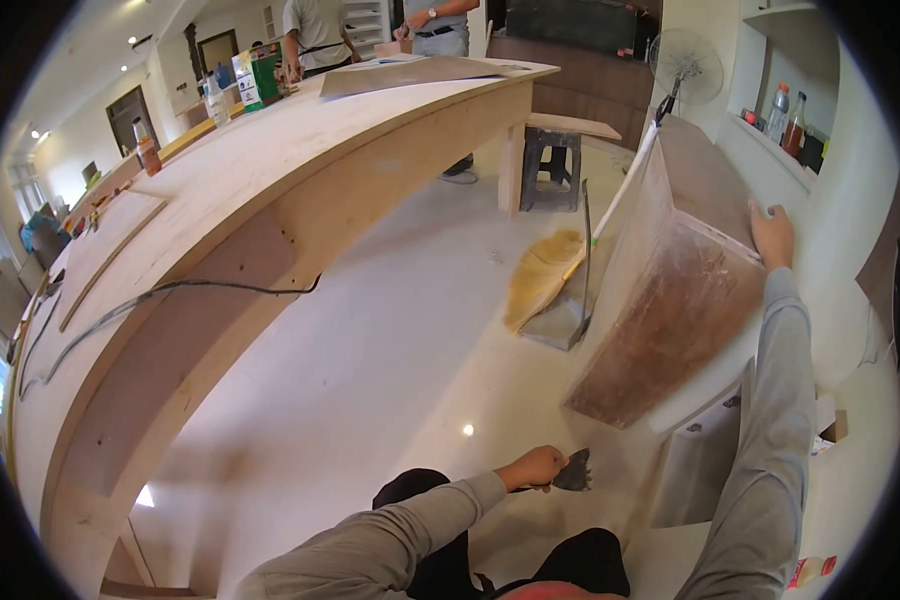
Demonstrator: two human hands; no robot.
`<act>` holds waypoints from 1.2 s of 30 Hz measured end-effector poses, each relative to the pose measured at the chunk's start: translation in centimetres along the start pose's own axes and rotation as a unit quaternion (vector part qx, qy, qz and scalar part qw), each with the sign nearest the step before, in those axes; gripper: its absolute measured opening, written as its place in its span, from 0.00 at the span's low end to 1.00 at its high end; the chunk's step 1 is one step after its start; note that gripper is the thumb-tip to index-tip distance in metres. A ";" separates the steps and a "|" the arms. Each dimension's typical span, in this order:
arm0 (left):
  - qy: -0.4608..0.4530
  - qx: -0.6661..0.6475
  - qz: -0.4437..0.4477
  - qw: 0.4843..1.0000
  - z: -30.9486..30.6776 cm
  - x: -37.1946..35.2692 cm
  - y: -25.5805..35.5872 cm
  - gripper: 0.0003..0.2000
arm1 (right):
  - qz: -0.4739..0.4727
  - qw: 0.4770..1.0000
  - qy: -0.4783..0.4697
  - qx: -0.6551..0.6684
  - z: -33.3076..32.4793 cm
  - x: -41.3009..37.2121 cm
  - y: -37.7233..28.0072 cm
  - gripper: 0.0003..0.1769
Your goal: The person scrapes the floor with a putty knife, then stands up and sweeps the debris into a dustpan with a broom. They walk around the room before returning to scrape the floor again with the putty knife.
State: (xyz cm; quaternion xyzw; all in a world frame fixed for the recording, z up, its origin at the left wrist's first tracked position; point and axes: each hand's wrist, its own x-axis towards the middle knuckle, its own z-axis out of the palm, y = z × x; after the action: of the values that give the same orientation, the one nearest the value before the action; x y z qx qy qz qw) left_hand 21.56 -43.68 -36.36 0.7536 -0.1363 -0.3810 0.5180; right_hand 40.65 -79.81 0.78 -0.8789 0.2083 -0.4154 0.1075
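My left hand (533, 468) is closed round the handle of a putty knife (573, 472), whose dark, wide blade has a ragged-looking edge and points right, above the pale floor. My right hand (773, 238) is at the top rear edge of a wooden box (670, 310), between it and the wall, and appears to grip that edge. The box leans at a tilt, its brown near face smeared with pale marks. Part of the right-hand fingers is hidden behind the edge.
A curved wooden counter (300, 150) sweeps along the left, with a black cable (200, 284) hanging over it. A yellow broom (545, 275) and a dustpan (555, 325) stand left of the box. Behind are a stool (550, 170), a fan (685, 68) and two people.
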 end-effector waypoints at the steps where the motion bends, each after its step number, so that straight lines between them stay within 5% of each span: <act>1: -0.004 -0.002 0.001 1.000 -0.5 0.7 -0.7 0.20 | -0.003 1.000 0.004 -0.004 0.1 0.1 0.0 0.36; 10: 0.030 -0.022 0.044 0.998 -3.0 3.8 -0.1 0.16 | -0.027 0.997 0.034 -0.063 1.1 0.8 2.2 0.34; 13: 0.095 -0.131 0.037 0.986 -1.7 4.7 0.8 0.15 | -0.030 0.990 0.124 0.054 -1.1 -1.3 -1.1 0.26; 15: 0.109 -0.131 0.037 0.985 -1.3 4.8 0.8 0.13 | -0.258 0.915 0.309 0.004 -3.2 -5.8 -4.6 0.18; 17: 0.130 -0.115 0.039 0.984 -1.8 4.7 0.2 0.14 | -0.248 0.918 0.287 0.114 -2.5 -11.0 -6.5 0.11; 19: 0.151 -0.092 0.033 0.984 -2.4 4.5 -0.7 0.14 | -0.170 0.916 0.111 0.345 0.6 -17.9 -6.3 0.09; 21: 0.251 -0.104 0.054 0.961 -3.9 4.0 -1.0 0.16 | -0.178 0.910 0.021 0.375 1.1 -25.4 -8.7 0.07; 25: 0.307 -0.083 0.034 0.947 -6.9 4.4 -1.8 0.16 | -0.084 0.875 -0.278 0.386 8.9 -35.5 -8.1 0.11; 26: 0.319 -0.146 0.024 0.936 -7.6 4.9 -2.6 0.16 | -0.077 0.873 -0.275 0.395 10.8 -37.7 -7.2 0.11; 28: 0.323 -0.212 0.004 0.922 -7.2 5.5 -4.0 0.15 | -0.207 0.917 -0.165 0.298 13.6 -41.8 -4.5 0.18; 32: 0.368 -0.315 0.017 0.875 -3.2 6.7 -6.0 0.16 | -0.109 0.948 -0.214 0.208 16.7 -47.6 0.2 0.24; 34: 0.335 -0.428 0.047 0.838 -0.8 8.3 -7.3 0.15 | -0.031 0.903 -0.357 0.237 18.8 -49.3 3.0 0.26; 35: 0.328 -0.426 0.047 0.842 0.5 9.6 -8.7 0.15 | -0.026 0.906 -0.353 0.233 18.0 -49.1 3.5 0.26; 36: 0.363 -0.345 0.039 0.865 1.9 11.2 -10.2 0.15 | 0.077 0.828 -0.484 0.274 15.9 -48.3 3.4 0.25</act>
State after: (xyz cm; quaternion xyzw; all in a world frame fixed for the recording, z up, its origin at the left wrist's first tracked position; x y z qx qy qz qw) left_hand 25.84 -47.31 -50.61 0.6063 0.1721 -0.0825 0.7720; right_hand 24.58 -60.58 -43.62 -0.8830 0.0739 0.0326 0.4624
